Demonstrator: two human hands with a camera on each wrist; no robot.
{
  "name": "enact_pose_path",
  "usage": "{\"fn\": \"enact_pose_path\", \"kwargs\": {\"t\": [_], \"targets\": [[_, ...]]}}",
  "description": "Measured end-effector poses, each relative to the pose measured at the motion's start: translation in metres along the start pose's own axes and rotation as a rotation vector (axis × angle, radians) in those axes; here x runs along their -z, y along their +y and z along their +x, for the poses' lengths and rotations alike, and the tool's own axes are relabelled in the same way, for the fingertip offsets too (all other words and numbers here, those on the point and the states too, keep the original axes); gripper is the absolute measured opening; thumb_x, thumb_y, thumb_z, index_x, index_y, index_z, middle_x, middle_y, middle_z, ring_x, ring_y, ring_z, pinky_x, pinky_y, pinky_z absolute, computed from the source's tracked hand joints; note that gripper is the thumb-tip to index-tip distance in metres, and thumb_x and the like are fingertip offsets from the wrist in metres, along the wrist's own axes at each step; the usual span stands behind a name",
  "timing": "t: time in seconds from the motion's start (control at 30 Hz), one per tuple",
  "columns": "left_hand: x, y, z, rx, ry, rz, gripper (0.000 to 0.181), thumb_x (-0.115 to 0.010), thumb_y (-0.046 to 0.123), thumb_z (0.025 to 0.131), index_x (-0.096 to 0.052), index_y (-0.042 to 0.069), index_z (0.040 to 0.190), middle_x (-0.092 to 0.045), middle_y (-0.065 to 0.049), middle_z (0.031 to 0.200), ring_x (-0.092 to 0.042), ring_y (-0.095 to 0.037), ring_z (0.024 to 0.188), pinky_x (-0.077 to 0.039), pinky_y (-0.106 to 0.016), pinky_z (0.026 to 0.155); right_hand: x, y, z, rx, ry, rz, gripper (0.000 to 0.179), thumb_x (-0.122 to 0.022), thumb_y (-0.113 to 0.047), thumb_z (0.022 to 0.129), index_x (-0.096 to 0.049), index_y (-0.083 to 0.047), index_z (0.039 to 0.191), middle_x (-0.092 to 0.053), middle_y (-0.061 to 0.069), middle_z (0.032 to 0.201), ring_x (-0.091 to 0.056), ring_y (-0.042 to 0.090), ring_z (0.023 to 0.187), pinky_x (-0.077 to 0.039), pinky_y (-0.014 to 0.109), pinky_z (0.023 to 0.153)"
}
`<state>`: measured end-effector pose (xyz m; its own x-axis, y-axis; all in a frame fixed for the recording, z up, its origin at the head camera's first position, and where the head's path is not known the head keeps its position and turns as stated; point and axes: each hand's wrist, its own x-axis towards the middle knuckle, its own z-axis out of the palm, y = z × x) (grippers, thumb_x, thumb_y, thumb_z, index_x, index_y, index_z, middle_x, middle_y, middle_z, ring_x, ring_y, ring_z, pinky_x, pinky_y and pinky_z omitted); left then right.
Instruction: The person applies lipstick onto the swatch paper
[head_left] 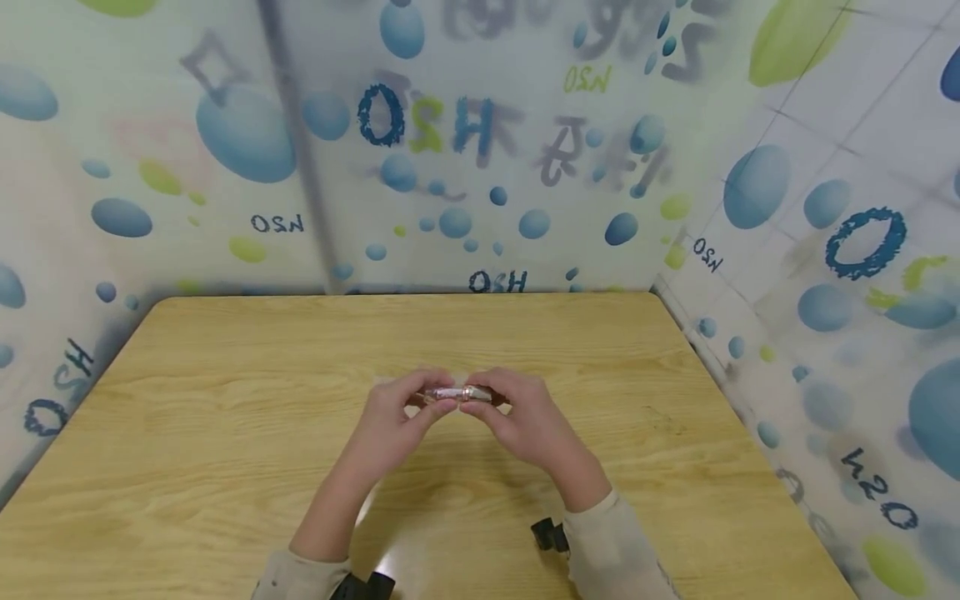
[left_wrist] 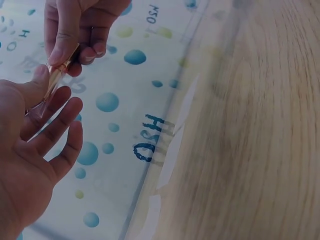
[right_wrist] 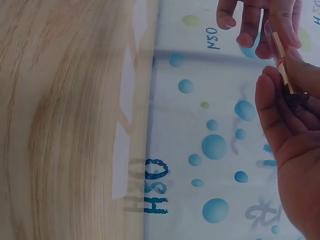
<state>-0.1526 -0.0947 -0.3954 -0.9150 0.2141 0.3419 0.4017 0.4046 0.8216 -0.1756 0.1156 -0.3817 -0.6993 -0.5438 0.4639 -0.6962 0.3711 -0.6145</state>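
Both hands meet over the middle of the table around a slim lipstick tube (head_left: 476, 394), lying crosswise in the head view. My left hand (head_left: 390, 419) pinches its clear end between thumb and fingers. Around the shiny rose-gold end, my right hand (head_left: 531, 419) has its thumb and fingers closed. In the right wrist view the tube (right_wrist: 281, 62) shows a see-through part, a gold body and a dark base near the palm. The left wrist view shows the tube (left_wrist: 52, 85) partly covered by both thumbs.
The wooden table (head_left: 225, 467) spreads under both hands. A patterned sheet (head_left: 450, 250) with blue and green bubbles stands behind it and along its sides. White strips (right_wrist: 127, 85) lie near the table's edge. Black wrist mounts (head_left: 551, 535) sit at the sleeves.
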Motion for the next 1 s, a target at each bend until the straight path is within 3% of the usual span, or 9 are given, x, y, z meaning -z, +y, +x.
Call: {"fn": "enact_pose_path", "kwargs": {"t": [0.27, 0.4, 0.6, 0.8, 1.0], "targets": [[0.003, -0.002, -0.006, -0.052, -0.061, -0.061, 0.027, -0.062, 0.032, 0.096, -0.066, 0.034, 0.123, -0.069, 0.013, 0.116, -0.068, -0.006, 0.095, -0.057, -0.029, 0.079, -0.001, -0.001, -0.002, 0.093, -0.004, 0.024, 0.017, -0.065, -0.019, 0.095, -0.07, -0.019, 0.111, -0.07, -0.008, 0.098, -0.057, 0.001, 0.075, -0.052, 0.018, 0.067], [0.005, -0.001, -0.007, -0.074, -0.079, -0.09, 0.03, -0.062, 0.027, 0.096, -0.065, 0.031, 0.125, -0.07, 0.009, 0.118, -0.068, -0.008, 0.098, -0.057, -0.028, 0.081, 0.0, -0.003, -0.002, 0.123, 0.001, 0.015, 0.021, -0.066, -0.018, 0.094, -0.071, -0.017, 0.114, -0.072, -0.006, 0.101, -0.058, 0.001, 0.076, -0.052, 0.016, 0.067], [0.007, 0.003, -0.007, -0.092, -0.025, -0.039, 0.027, -0.063, 0.026, 0.095, -0.068, 0.028, 0.122, -0.073, 0.009, 0.109, -0.067, -0.007, 0.09, -0.056, -0.026, 0.076, -0.002, -0.005, -0.001, 0.173, 0.061, -0.009, 0.023, -0.069, -0.015, 0.092, -0.071, -0.013, 0.114, -0.074, -0.001, 0.104, -0.062, 0.002, 0.077, -0.051, 0.014, 0.067], [0.016, 0.004, -0.01, -0.053, 0.062, 0.016, 0.022, -0.069, 0.03, 0.091, -0.071, 0.029, 0.113, -0.073, 0.013, 0.095, -0.065, -0.005, 0.083, -0.054, -0.026, 0.073, 0.004, 0.0, -0.003, 0.194, 0.162, -0.024, 0.022, -0.073, -0.011, 0.088, -0.073, -0.007, 0.109, -0.074, 0.005, 0.099, -0.067, 0.007, 0.077, -0.055, 0.014, 0.069], [0.023, 0.009, -0.013, -0.055, 0.057, 0.005, 0.021, -0.067, 0.028, 0.093, -0.071, 0.027, 0.113, -0.073, 0.011, 0.099, -0.063, -0.007, 0.086, -0.054, -0.026, 0.075, 0.008, -0.002, -0.003, 0.179, 0.159, 0.0, 0.021, -0.072, -0.011, 0.088, -0.073, -0.009, 0.109, -0.074, 0.003, 0.098, -0.062, 0.007, 0.071, -0.052, 0.015, 0.064]]}}
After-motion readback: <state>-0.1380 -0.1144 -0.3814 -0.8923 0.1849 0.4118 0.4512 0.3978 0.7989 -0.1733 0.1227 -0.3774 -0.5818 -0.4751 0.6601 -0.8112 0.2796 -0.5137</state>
